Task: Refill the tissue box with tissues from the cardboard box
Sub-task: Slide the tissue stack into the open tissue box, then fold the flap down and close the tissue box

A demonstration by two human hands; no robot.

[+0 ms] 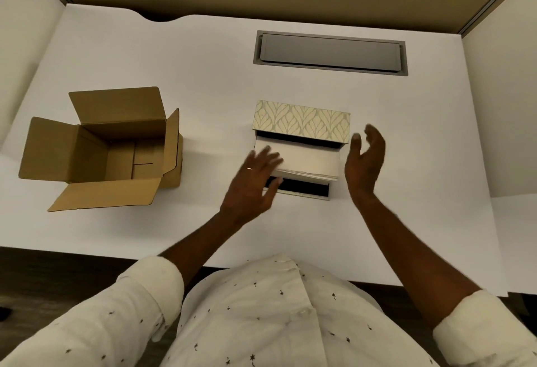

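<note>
The tissue box point(302, 122) with a pale leaf pattern lies open on the white table, its dark inside showing front and back. A stack of white tissues point(308, 160) rests in it, slightly skewed. My left hand point(252, 180) hovers with spread fingers at the stack's left end, fingertips touching or just above it. To the right of the stack my right hand point(364, 160) is open and upright, apart from the box. The brown cardboard box point(101, 148) stands at the left with flaps open and nothing visible inside.
A grey cable hatch point(331, 52) is set into the white table point(406, 192) behind the tissue box. White partition walls stand left and right. The table's front edge runs just before my body.
</note>
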